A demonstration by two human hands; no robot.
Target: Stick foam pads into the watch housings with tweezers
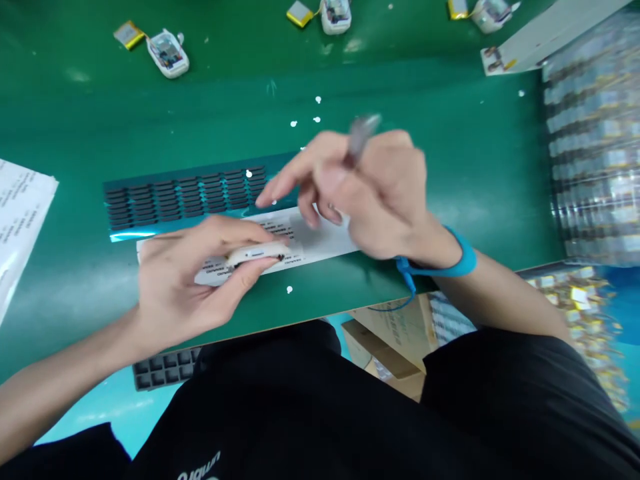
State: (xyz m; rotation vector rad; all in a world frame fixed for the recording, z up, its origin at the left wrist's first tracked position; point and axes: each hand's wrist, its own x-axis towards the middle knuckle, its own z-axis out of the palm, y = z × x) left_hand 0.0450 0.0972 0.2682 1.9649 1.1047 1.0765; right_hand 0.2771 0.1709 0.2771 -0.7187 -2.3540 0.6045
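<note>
My left hand (pixel 187 280) pinches a small white device casing (pixel 257 253) between thumb and fingers, edge toward me. My right hand (pixel 370 190), wearing a blue wrist strap (pixel 463 257), is closed around a metal tool (pixel 361 137), perhaps tweezers, blurred by motion; its index finger reaches toward the left. Both hands are over a printed white sheet (pixel 325 243) on the green table. Behind my left hand lies a blue-green strip (pixel 195 217) with rows of thin black pieces (pixel 170 200).
Three opened white devices (pixel 169 53) with yellow-edged batteries (pixel 129 35) lie along the back. Small white bits (pixel 293 124) are scattered on the table (pixel 475 133). Stacked clear trays (pixel 595 147) stand right; another printed sheet (pixel 23 213) lies left. Cardboard boxes (pixel 395 333) are below.
</note>
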